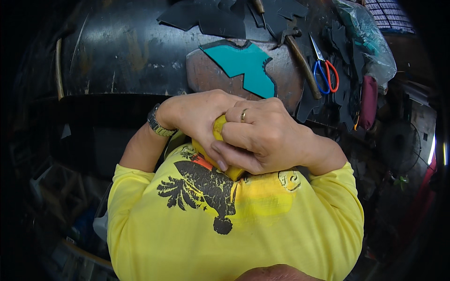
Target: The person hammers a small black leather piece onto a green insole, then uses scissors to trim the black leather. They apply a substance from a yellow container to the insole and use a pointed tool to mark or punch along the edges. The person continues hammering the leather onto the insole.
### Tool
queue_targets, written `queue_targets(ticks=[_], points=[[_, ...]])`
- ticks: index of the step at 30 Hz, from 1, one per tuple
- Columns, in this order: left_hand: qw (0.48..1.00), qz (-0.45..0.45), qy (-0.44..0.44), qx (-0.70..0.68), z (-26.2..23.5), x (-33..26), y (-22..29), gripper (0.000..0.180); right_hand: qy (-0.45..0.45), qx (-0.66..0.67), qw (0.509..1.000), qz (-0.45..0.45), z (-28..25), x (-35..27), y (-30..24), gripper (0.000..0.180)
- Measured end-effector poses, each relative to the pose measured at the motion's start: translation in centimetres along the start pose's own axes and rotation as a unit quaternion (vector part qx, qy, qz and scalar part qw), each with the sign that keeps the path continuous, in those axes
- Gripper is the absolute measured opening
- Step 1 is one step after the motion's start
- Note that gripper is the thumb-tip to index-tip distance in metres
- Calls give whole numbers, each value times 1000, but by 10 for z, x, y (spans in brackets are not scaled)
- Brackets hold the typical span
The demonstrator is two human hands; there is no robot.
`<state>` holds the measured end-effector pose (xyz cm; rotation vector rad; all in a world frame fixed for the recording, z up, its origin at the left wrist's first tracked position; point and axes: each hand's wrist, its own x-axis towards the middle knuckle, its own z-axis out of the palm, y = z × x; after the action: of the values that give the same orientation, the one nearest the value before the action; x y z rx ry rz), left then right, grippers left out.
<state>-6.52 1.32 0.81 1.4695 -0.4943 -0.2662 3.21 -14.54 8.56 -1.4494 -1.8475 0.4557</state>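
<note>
- Gripping a yellow object (218, 129) with both hands, just above the chest of the yellow printed shirt (234, 220) and at the near edge of the dark workbench (117, 51).
- Showing only two patches of the yellow object: one between the hands at top, one below the fingers at bottom; kind and full shape impossible to tell.
- Running, as far as visible, with long axis from upper left to lower right, lower end toward the shirt.
- Left hand (201, 112) closed over the object's upper left side, wrist bent, wristwatch (158, 124) on it, forearm coming in from the lower left.
- Right hand (262, 136) clamped over the object from the right, fingers curled across its front, ring (243, 115) on one finger, forearm coming in from the lower right.
- Lying on the workbench beyond the hands: teal cut sheet (248, 65), black cut pieces (206, 18), hammer (300, 56), scissors (323, 70) with red and blue handles, well apart from the hands.
</note>
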Motion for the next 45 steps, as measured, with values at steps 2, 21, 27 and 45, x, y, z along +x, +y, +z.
queue_targets(ticks=[2,21,27,45], points=[[1000,9,7,10,4,1,-1,74,9,0,1000,-7,1,-3,-3,32],[997,47,42,51,19,-8,-6,75,-3,-46,999,-20,5,-9,-25,34],[996,67,44,25,17,-11,-7,84,-28,-58,998,-10,0,-9,-31,36],[986,24,119,-113,8,-51,-27,109,138,-39,990,-5,-7,-5,18,47]])
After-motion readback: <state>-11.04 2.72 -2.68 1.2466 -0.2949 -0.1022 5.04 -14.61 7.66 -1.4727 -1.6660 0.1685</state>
